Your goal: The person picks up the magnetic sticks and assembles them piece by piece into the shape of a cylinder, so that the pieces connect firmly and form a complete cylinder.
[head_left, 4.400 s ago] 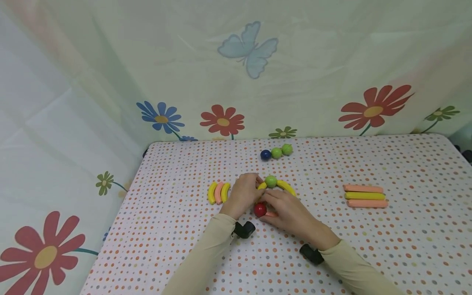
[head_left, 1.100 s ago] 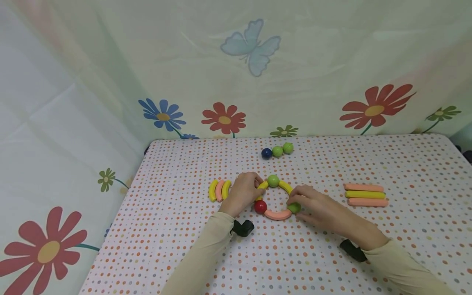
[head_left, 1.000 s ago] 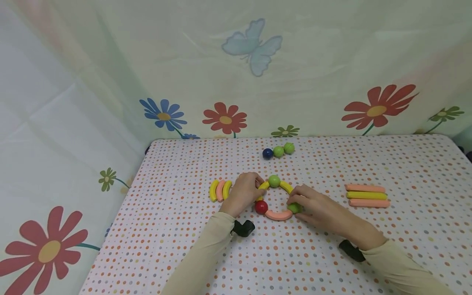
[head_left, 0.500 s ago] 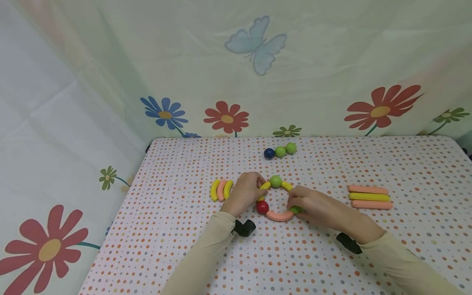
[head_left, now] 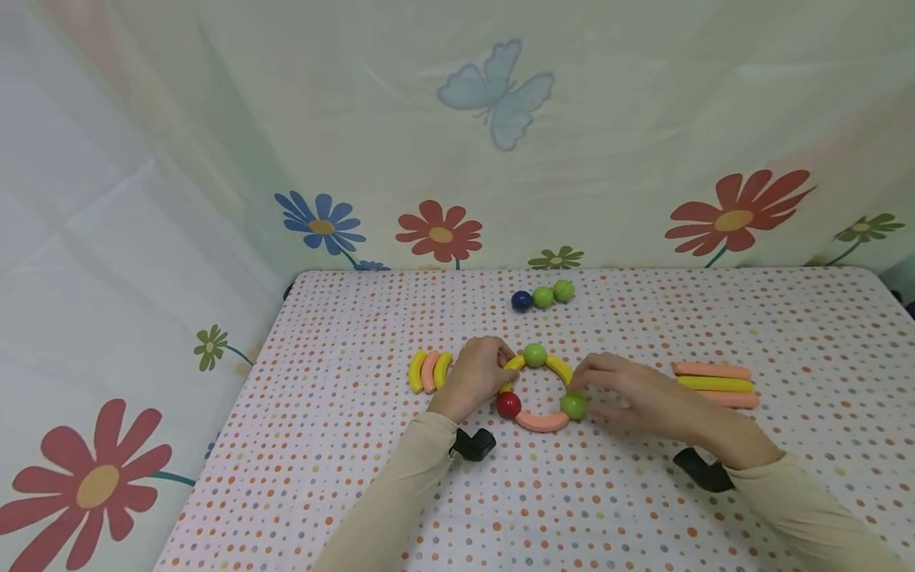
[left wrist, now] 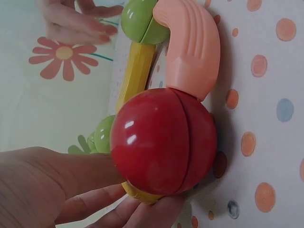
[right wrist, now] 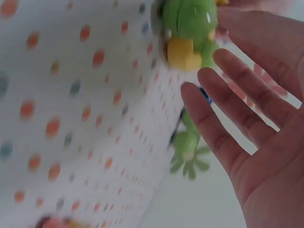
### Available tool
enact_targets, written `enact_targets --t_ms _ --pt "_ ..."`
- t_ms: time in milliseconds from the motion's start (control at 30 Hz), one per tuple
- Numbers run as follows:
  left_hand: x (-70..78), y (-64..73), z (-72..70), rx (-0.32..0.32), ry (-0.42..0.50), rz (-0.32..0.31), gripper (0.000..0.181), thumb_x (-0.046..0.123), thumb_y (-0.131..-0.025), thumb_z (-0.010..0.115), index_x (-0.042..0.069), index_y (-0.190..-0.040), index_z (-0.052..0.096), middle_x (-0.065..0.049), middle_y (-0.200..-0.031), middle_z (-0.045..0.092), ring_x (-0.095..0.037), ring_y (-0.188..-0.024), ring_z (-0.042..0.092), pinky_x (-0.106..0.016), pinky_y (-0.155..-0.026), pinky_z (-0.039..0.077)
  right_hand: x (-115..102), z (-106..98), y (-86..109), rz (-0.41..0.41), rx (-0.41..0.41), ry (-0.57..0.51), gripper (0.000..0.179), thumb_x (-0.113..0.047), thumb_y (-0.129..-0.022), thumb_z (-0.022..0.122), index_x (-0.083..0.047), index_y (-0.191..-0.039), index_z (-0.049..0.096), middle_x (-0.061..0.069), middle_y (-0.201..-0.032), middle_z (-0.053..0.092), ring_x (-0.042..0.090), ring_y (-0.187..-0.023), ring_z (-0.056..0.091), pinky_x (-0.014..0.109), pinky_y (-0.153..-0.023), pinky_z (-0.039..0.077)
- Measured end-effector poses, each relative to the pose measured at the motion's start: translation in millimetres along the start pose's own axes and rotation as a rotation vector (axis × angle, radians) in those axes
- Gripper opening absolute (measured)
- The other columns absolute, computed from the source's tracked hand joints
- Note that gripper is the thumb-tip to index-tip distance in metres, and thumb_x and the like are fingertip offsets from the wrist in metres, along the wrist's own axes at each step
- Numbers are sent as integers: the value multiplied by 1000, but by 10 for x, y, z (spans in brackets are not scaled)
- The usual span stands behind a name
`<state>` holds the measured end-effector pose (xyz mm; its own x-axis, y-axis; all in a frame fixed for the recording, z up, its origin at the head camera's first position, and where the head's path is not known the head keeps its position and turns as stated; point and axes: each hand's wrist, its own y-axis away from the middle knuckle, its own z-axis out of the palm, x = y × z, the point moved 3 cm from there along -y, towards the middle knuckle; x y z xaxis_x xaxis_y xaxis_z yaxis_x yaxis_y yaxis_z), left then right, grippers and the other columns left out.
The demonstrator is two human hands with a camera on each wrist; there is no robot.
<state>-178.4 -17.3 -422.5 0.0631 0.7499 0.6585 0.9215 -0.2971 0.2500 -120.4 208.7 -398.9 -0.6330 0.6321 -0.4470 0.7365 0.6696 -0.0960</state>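
A ring of curved sticks and balls lies on the dotted cloth. My left hand (head_left: 475, 375) pinches its left yellow curved stick (head_left: 513, 363), and in the left wrist view the red ball (left wrist: 156, 142) sits just over those fingers. A pink curved stick (head_left: 542, 422) runs from the red ball to the right-hand green ball (head_left: 573, 406). The right yellow curved stick (head_left: 560, 369) leads up to the top green ball (head_left: 534, 355). My right hand (head_left: 646, 397) hovers beside the right-hand green ball, fingers spread and holding nothing, as the right wrist view shows.
Behind the ring, a dark blue ball (head_left: 522, 300) and two green balls (head_left: 543, 297) stand in a row. Left of it lie yellow and pink curved sticks (head_left: 430, 372). Straight pink and yellow sticks (head_left: 715, 384) lie to the right. A flowered curtain (head_left: 608, 143) rises behind the table.
My right hand went from the red ball to the right-hand green ball, and has now released it and drawn back rightward. My left hand keeps its place on the yellow curved stick.
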Motion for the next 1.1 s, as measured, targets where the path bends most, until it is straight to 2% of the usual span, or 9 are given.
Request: enact_targets --t_ms 100,200,300,367,533,733,933,1100 --pt "6 10 1 -1 12 -4 22 13 -93 81 3 -112 75 -1 -87 59 -12 -72 52 -20 -59 41 203 -158 149 69 63 -18 27 -4 -89 83 -16 -111 75 -5 -113 65 20 -100 66 37 -78 59" --pt "-8 2 22 1 11 -13 23 13 -93 81 3 -113 75 -1 -88 59 -12 -73 53 -20 -59 42 455 -284 308 113 143 29 29 2 -84 85 -12 -107 75 -3 -108 67 19 -91 66 33 -70 58" --pt "-22 -14 41 5 5 -14 24 13 -93 82 3 -113 75 0 -88 60 -12 -74 52 -19 -60 42 702 -375 491 164 183 92 30 3 -80 87 -10 -104 76 -2 -102 67 20 -85 66 30 -67 57" --pt "-23 -20 44 9 2 -11 24 14 -93 82 4 -113 75 1 -88 60 -11 -74 52 -19 -60 42 846 -419 600 215 175 110 28 2 -79 88 -8 -102 76 -1 -100 68 22 -87 66 33 -69 57" --pt "-22 -10 34 6 25 -19 24 13 -93 82 3 -113 74 0 -87 59 -11 -66 54 -19 -56 43 1075 -464 767 354 84 102 26 -3 -82 87 -3 -105 74 5 -101 70 28 -89 66 34 -71 57" --pt "-26 -18 47 -1 31 -24 22 13 -93 82 4 -112 74 -1 -86 59 -11 -70 53 -20 -59 43 1173 -417 788 364 81 76 24 4 -82 84 1 -104 74 5 -99 70 16 -82 64 26 -67 55" --pt "-29 -23 62 -9 34 -20 23 13 -93 82 4 -112 74 0 -86 59 -10 -70 53 -19 -59 43 1248 -351 724 447 46 57 25 0 -85 83 6 -108 74 5 -93 69 15 -78 58 24 -64 51" --pt "-53 -21 41 -1 35 -22 24 14 -92 82 4 -113 74 0 -87 59 -11 -67 53 -20 -57 43 1219 -365 609 402 45 99 23 -4 -86 84 2 -107 77 0 -90 70 15 -77 60 27 -65 52"
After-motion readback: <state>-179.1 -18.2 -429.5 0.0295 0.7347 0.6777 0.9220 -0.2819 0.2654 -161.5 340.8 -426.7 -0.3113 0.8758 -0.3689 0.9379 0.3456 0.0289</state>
